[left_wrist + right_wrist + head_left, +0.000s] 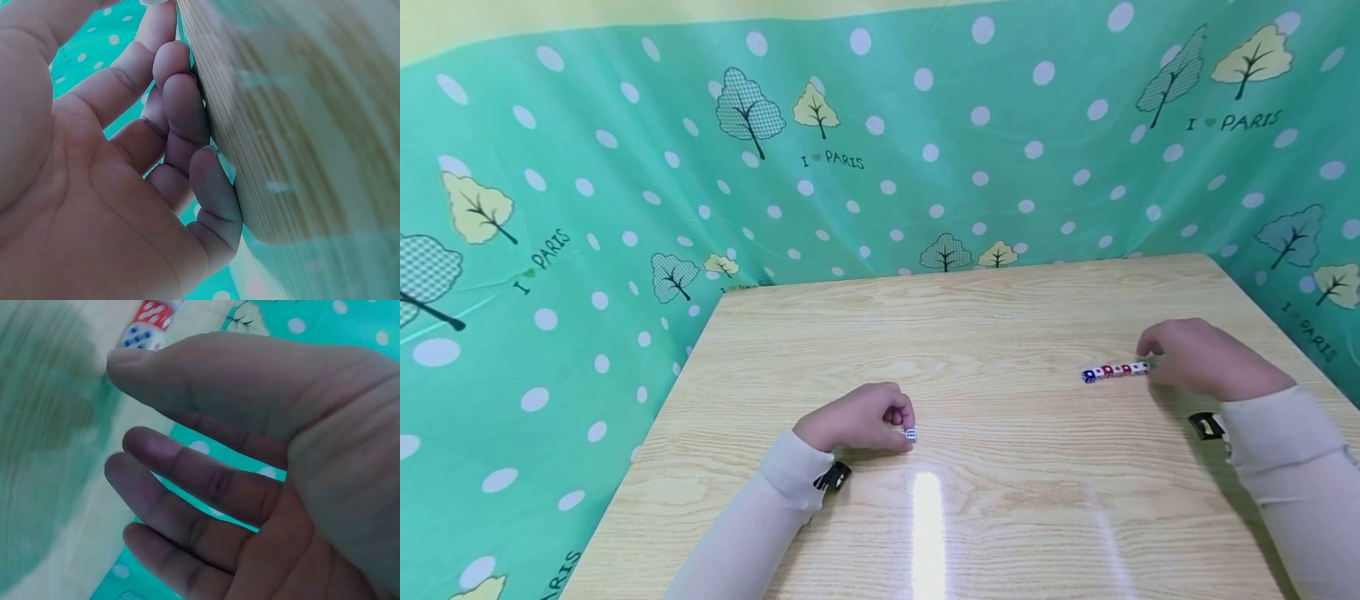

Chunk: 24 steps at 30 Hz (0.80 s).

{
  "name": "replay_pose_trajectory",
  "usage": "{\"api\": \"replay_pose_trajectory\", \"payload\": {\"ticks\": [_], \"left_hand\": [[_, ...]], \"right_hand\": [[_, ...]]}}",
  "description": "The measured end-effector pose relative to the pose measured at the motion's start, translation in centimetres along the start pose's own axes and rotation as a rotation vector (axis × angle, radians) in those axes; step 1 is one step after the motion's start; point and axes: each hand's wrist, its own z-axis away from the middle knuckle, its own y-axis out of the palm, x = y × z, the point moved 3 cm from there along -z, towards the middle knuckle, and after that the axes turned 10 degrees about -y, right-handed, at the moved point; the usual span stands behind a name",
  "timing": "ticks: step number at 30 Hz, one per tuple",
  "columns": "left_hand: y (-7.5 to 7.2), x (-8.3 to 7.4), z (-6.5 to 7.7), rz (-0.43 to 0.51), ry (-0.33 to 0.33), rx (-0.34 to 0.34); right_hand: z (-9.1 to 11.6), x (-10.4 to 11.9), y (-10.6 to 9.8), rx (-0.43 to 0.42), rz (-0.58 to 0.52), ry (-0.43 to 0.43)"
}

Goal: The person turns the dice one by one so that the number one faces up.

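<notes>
My left hand (865, 419) rests low over the middle of the table and pinches a white die (911, 434) with blue pips between thumb and index finger. Its other fingers curl loosely near the tabletop in the left wrist view. To the right lies a straight row of blue, white and red dice (1107, 372), set side by side. My right hand (1198, 358) holds the row's right end, thumb and index finger about the end die (139, 339). The thumb partly hides that die in the right wrist view, while the remaining fingers stay apart from the dice.
The dice lie on a light wood-grain table (970, 325). A green curtain (925, 117) with white dots and printed trees stands behind the table and along both sides. Dark bands (832, 477) sit at the sleeve cuffs.
</notes>
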Motion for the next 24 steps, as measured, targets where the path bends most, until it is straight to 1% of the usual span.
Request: {"api": "replay_pose_trajectory", "payload": {"ticks": [3,6,12,18,24], "left_hand": [[-0.03,-0.02,0.02,-0.002,0.002,0.001],[-0.09,-0.09,0.07,-0.008,0.006,0.003],[-0.27,-0.35,0.18,-0.022,0.024,0.001],[-0.19,-0.39,0.12,-0.033,0.047,-0.018],[-0.1,-0.43,0.12,-0.035,0.033,-0.026]], "right_hand": [[-0.06,-0.89,0.22,0.022,-0.039,0.006],[-0.17,-1.26,0.32,0.023,-0.045,-0.004],[-0.28,-1.29,0.29,0.018,-0.034,-0.008],[-0.24,-1.18,0.25,0.008,-0.01,-0.017],[-0.32,-1.16,0.33,0.006,-0.01,-0.007]]}}
